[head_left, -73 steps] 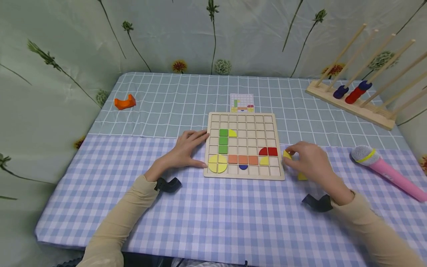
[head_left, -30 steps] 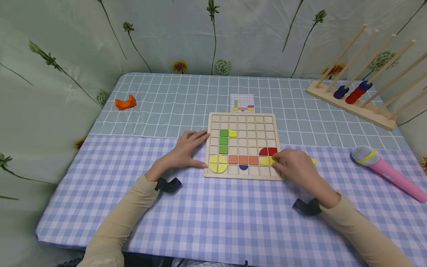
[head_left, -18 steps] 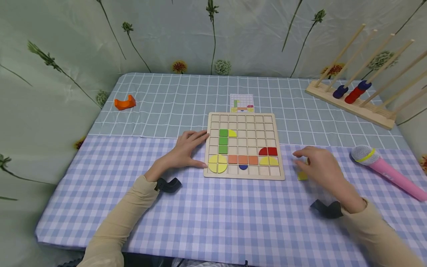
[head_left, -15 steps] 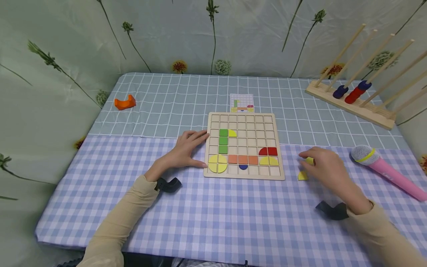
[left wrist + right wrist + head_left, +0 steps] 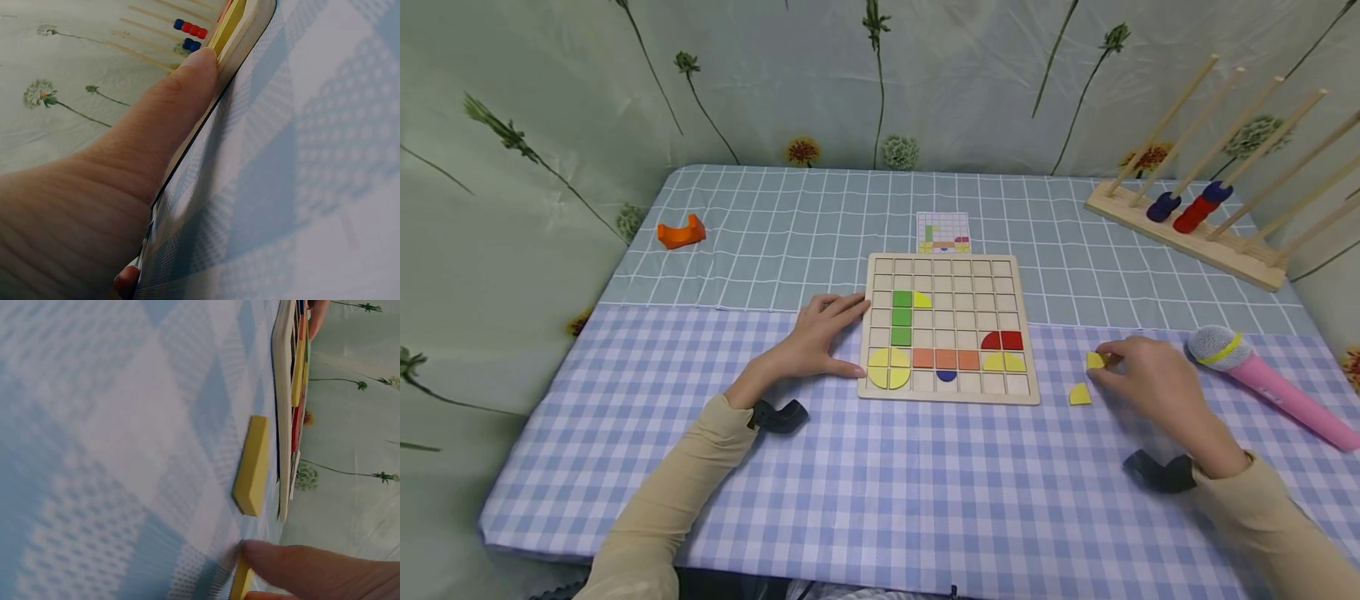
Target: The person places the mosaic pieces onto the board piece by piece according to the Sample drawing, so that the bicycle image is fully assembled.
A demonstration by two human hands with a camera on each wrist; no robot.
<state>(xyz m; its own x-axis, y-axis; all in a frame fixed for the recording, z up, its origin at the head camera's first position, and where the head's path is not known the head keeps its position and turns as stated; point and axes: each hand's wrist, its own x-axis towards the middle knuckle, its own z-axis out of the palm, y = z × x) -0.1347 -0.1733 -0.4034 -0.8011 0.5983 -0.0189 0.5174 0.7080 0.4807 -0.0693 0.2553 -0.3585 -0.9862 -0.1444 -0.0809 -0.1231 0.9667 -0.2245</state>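
Observation:
A wooden grid board [image 5: 951, 279] lies mid-table, holding green and orange squares, a blue half-circle, red pieces and yellow quarter-circles. My left hand [image 5: 820, 337] rests at the board's left edge, fingers spread; its thumb [image 5: 194, 72] touches the rim in the left wrist view. To the right of the board, my right hand [image 5: 1150, 383] pinches a yellow quarter-circle block [image 5: 1095, 360] between thumb and fingers, low at the tablecloth. Another yellow quarter-circle block [image 5: 1080, 394] lies just in front of it. Its side also shows as a yellow wedge [image 5: 252, 465] in the right wrist view.
Behind the board lies a small pattern card [image 5: 943, 232]. A pink microphone [image 5: 1285, 396] lies at the right. The wooden peg rack [image 5: 1187, 237] with red and blue beads stands at the back right, and an orange curved block [image 5: 682, 232] sits at the back left.
My right hand set a yellow quarter-circle into the board beside another one, under the red pieces, then drew back right to a yellow block on the cloth. My left hand stayed still.

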